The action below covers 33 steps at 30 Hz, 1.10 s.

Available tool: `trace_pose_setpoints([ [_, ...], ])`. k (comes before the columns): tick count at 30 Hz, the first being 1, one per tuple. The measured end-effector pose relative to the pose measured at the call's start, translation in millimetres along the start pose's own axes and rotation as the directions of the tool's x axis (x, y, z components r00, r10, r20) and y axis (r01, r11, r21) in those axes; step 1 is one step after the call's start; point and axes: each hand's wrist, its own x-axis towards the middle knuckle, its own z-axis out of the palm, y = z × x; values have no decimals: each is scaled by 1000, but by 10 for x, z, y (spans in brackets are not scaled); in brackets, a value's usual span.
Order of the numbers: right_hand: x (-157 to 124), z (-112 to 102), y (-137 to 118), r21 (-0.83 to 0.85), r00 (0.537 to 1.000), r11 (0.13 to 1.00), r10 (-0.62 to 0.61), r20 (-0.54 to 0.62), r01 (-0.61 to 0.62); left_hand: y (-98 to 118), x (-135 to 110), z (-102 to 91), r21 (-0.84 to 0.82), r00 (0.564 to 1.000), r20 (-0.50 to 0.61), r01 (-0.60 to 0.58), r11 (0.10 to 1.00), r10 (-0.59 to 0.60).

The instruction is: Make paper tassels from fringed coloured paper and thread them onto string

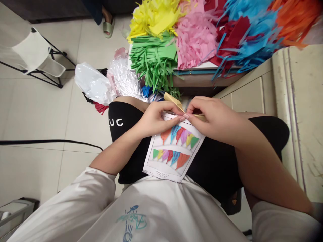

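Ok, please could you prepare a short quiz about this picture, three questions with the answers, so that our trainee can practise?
1. Multiple choice: at which edge of the printed sheet do the left hand and right hand meet?
a) the edge nearest the wearer's body
b) the edge farthest from the wearer's body
c) neither; both hands are off the sheet

2. True or false: the green fringe lies nearer to the hands than the yellow fringe.

3. Fill the gap: the letters on the black shorts are ____.

Key: 1 b; 2 true; 3 white.
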Motion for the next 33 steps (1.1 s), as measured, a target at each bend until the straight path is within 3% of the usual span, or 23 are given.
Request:
trace_pose_setpoints([
  [5,0,-6,80,149,995,984,85,58,-93,-18,4,9,-2,999,-33,-35,999,35],
  [13,4,1,69,154,999,987,42,22,-45,-18,12,-36,24,985,14,-173,985,173],
  [18,-38,-26,-16,31,998,999,-10,-62,12,-1,13,-46,2,989,-6,-151,989,151],
  [25,-91,-55,-67,-59,995,996,-76,-69,72,51,19,-61,38,996,2,-91,995,91],
  [33,-51,-21,-3,57,1000,998,12,-21,-11,62,11,-46,42,1000,-10,-19,999,20],
])
